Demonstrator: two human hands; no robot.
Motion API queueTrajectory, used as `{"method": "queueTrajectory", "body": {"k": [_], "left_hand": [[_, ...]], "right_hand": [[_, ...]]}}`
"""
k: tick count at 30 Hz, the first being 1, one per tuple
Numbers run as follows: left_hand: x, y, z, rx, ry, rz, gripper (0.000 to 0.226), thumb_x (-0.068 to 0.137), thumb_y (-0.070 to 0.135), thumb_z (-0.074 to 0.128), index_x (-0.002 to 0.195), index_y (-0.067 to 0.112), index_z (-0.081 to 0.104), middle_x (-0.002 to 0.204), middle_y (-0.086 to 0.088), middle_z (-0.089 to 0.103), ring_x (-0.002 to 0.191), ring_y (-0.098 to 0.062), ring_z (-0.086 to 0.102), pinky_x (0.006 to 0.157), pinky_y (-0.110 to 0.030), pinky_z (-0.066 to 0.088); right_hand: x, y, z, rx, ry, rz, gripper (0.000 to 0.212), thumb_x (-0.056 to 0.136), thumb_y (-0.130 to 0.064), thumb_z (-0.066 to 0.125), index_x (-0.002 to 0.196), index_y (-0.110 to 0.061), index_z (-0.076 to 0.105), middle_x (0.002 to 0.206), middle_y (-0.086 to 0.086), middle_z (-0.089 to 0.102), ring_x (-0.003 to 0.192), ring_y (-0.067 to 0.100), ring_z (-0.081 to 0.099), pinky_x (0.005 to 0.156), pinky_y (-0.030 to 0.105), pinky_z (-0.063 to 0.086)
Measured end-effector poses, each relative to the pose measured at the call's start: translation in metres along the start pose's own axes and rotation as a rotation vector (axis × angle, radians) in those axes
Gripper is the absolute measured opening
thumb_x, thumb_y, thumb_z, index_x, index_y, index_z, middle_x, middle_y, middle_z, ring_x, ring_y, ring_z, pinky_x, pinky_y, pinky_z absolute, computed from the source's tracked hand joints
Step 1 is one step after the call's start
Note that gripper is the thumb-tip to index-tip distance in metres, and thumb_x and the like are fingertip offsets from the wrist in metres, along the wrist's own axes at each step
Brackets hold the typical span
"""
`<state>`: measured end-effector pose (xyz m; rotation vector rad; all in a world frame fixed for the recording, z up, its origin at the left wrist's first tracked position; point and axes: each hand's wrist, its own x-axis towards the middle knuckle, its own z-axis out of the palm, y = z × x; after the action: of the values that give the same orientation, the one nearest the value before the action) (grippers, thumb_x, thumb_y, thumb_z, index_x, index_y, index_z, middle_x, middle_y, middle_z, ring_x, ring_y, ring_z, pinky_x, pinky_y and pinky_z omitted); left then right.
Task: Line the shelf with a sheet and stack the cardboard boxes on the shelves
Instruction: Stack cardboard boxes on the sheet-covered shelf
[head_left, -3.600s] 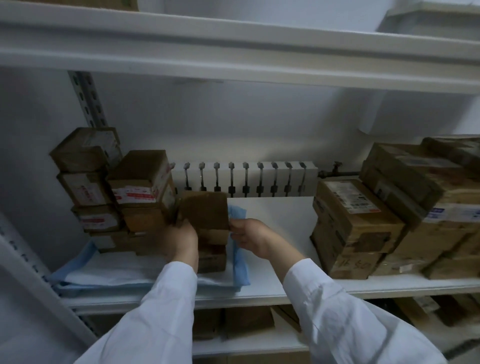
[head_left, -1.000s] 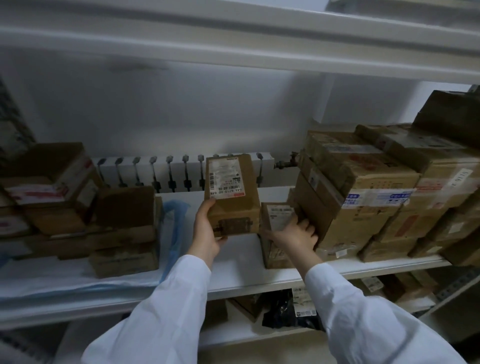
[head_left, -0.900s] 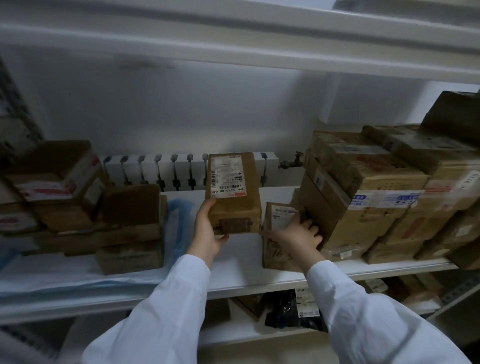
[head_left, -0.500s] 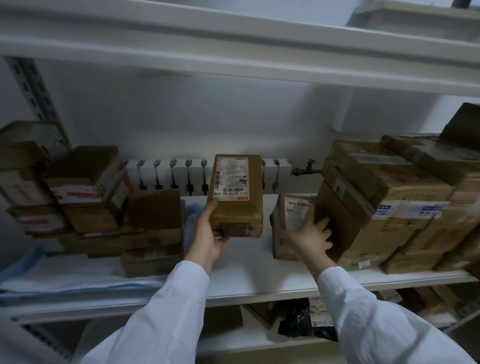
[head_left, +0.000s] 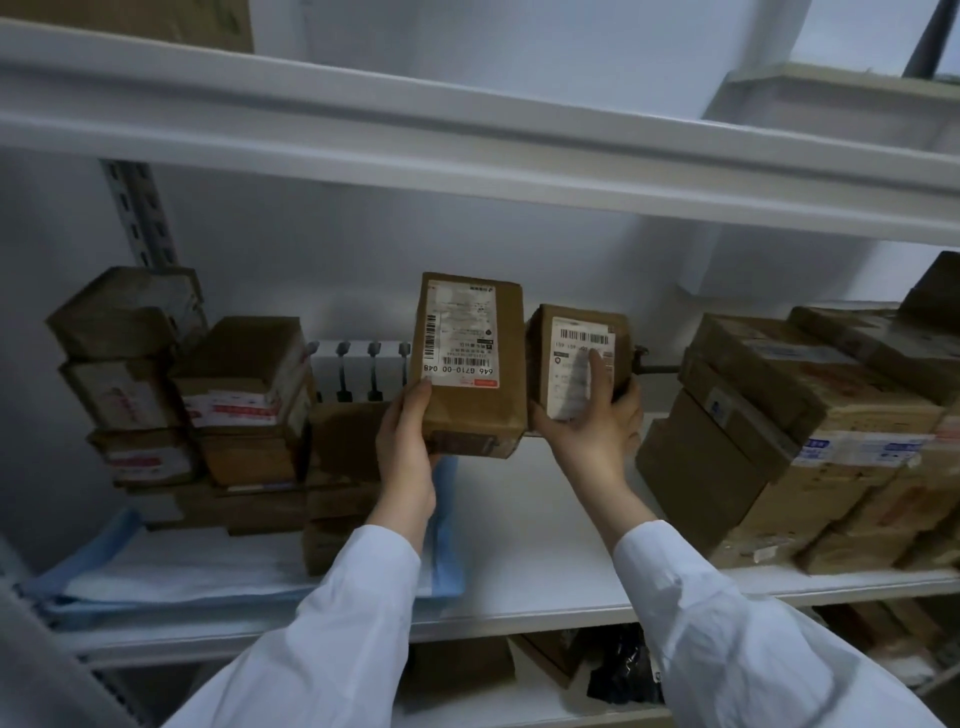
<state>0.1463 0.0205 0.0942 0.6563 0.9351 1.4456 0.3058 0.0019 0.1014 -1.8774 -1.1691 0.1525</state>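
My left hand (head_left: 408, 452) grips a tall cardboard box (head_left: 470, 364) with a white barcode label, held upright above the middle shelf (head_left: 545, 545). Beside it, my right hand (head_left: 592, 426) holds a smaller labelled box (head_left: 576, 358), also lifted off the shelf. A blue and white sheet (head_left: 171, 569) lies on the shelf's left part. Stacked boxes (head_left: 234, 405) stand on it against the left wall, and a lower stack (head_left: 337, 483) sits at the sheet's right side. A large pile of boxes (head_left: 800, 436) fills the shelf's right part.
A white radiator (head_left: 358, 369) runs along the back wall behind the boxes. An upper shelf (head_left: 467, 140) hangs close overhead. The lower shelf holds more boxes and a black bag (head_left: 623, 670). A perforated metal upright (head_left: 140, 213) stands at the back left.
My right hand has picked the smaller box up off the shelf and raised it beside the tall box in my left hand. The view has swung back to the left.
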Motion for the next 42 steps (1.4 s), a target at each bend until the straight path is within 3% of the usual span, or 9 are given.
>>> {"method": "queueTrajectory", "body": {"k": [10, 14, 19, 24, 27, 33, 36, 40, 42], "left_hand": [[0.013, 0.027, -0.051, 0.088, 0.171, -0.027, 0.044, 0.079, 0.058, 0.061, 0.115, 0.032, 0.054, 0.121, 0.000, 0.060, 0.110, -0.024, 0.056, 0.103, -0.048, 0.040], [0.015, 0.034, -0.065, 0.087, 0.229, -0.068, 0.063, 0.073, 0.068, 0.059, 0.125, 0.033, 0.052, 0.125, 0.000, 0.059, 0.117, -0.027, 0.053, 0.106, -0.053, 0.035], [0.015, 0.044, -0.073, 0.109, 0.216, -0.078, 0.063, 0.074, 0.072, 0.054, 0.124, 0.035, 0.051, 0.128, 0.000, 0.057, 0.120, -0.030, 0.051, 0.107, -0.056, 0.033], [0.029, 0.044, -0.081, 0.201, 0.221, -0.164, 0.105, 0.046, 0.093, 0.048, 0.134, 0.036, 0.043, 0.132, -0.002, 0.054, 0.120, -0.034, 0.049, 0.102, -0.059, 0.036], [0.055, 0.027, -0.093, 0.290, 0.255, -0.167, 0.117, 0.033, 0.100, 0.045, 0.131, 0.037, 0.045, 0.130, -0.001, 0.056, 0.121, -0.034, 0.049, 0.102, -0.058, 0.036], [0.031, 0.042, -0.088, 0.319, 0.242, -0.120, 0.090, 0.060, 0.087, 0.038, 0.131, 0.031, 0.047, 0.129, -0.004, 0.055, 0.121, -0.033, 0.048, 0.104, -0.055, 0.036], [0.030, 0.044, -0.091, 0.373, 0.269, -0.059, 0.093, 0.058, 0.089, 0.031, 0.125, 0.029, 0.052, 0.125, -0.005, 0.058, 0.117, -0.033, 0.051, 0.102, -0.055, 0.037], [0.018, 0.058, -0.087, 0.500, 0.362, 0.167, 0.050, 0.090, 0.058, 0.035, 0.115, 0.021, 0.057, 0.115, -0.005, 0.061, 0.111, -0.031, 0.053, 0.102, -0.051, 0.039], [0.011, 0.063, -0.084, 0.542, 0.359, 0.337, 0.041, 0.095, 0.048, 0.035, 0.109, 0.020, 0.061, 0.112, -0.004, 0.062, 0.109, -0.028, 0.054, 0.099, -0.050, 0.041]], "right_hand": [[-0.005, -0.081, 0.004, -0.021, 0.059, -0.061, 0.075, 0.077, -0.056, 0.064, 0.142, -0.042, 0.030, 0.159, 0.009, 0.004, 0.144, 0.036, 0.007, 0.113, 0.051, 0.010], [-0.007, -0.098, 0.005, -0.037, 0.062, -0.083, 0.071, 0.076, -0.055, 0.063, 0.140, -0.042, 0.034, 0.159, 0.007, 0.007, 0.142, 0.037, 0.012, 0.112, 0.051, 0.012], [-0.013, -0.112, 0.007, -0.052, 0.021, -0.134, 0.064, 0.079, -0.059, 0.058, 0.138, -0.041, 0.038, 0.157, 0.003, 0.014, 0.140, 0.036, 0.019, 0.111, 0.049, 0.017], [-0.014, -0.128, 0.003, -0.080, -0.022, -0.162, 0.061, 0.083, -0.058, 0.054, 0.139, -0.040, 0.039, 0.157, 0.002, 0.016, 0.139, 0.035, 0.021, 0.110, 0.048, 0.020], [-0.013, -0.137, 0.003, -0.061, -0.076, -0.135, 0.060, 0.084, -0.060, 0.050, 0.139, -0.039, 0.040, 0.157, 0.002, 0.018, 0.138, 0.036, 0.023, 0.110, 0.050, 0.022], [-0.019, -0.163, 0.011, -0.105, -0.180, -0.162, 0.062, 0.083, -0.065, 0.045, 0.139, -0.039, 0.039, 0.153, 0.000, 0.024, 0.134, 0.035, 0.030, 0.107, 0.051, 0.030], [-0.020, -0.177, 0.018, 0.019, -0.227, -0.169, 0.060, 0.083, -0.063, 0.046, 0.137, -0.037, 0.041, 0.147, 0.002, 0.033, 0.130, 0.033, 0.034, 0.105, 0.050, 0.032], [-0.024, -0.189, 0.024, 0.241, -0.277, -0.072, 0.071, 0.070, -0.069, 0.038, 0.135, -0.039, 0.044, 0.137, 0.003, 0.047, 0.121, 0.032, 0.046, 0.102, 0.051, 0.037], [-0.025, -0.192, 0.027, 0.343, -0.315, 0.006, 0.079, 0.063, -0.072, 0.034, 0.132, -0.036, 0.047, 0.133, 0.003, 0.052, 0.117, 0.032, 0.050, 0.101, 0.051, 0.039]]}}
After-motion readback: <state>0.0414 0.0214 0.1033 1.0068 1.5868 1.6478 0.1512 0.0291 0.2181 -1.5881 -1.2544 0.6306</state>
